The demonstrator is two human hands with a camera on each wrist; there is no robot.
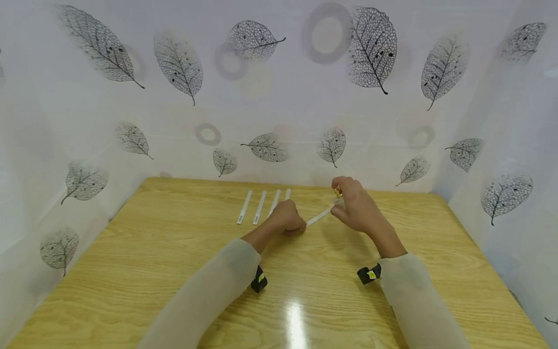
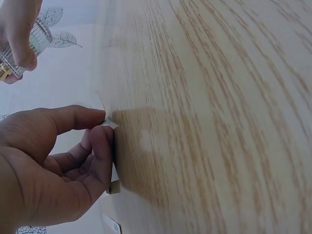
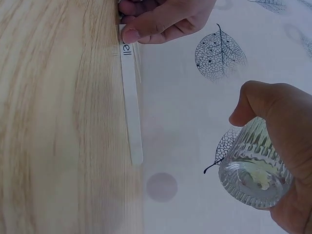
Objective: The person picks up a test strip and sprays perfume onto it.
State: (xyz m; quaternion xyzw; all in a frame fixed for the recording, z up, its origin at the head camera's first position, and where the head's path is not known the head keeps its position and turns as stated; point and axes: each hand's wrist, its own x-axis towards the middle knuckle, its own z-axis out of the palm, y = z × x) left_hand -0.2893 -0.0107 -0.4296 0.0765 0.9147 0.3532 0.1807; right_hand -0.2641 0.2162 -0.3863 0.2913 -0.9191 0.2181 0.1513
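Observation:
My left hand (image 1: 286, 217) pinches one end of a white paper strip (image 1: 319, 216) between thumb and fingers, low over the table. Printed letters ending in "ell" show beside the thumb in the right wrist view, where the strip (image 3: 131, 112) stretches away from the fingertips. My right hand (image 1: 359, 207) grips a small perfume bottle (image 3: 253, 178) of clear ribbed glass, tilted, with a gold top (image 1: 337, 192). In the head view the bottle is over the strip's far end, mostly hidden by the fingers.
Several more white strips (image 1: 259, 207) lie side by side left of my left hand, some partly covered by it. The wooden table (image 1: 174, 271) ends at a pale curtain (image 1: 279, 111) printed with leaves, which also hangs along both sides.

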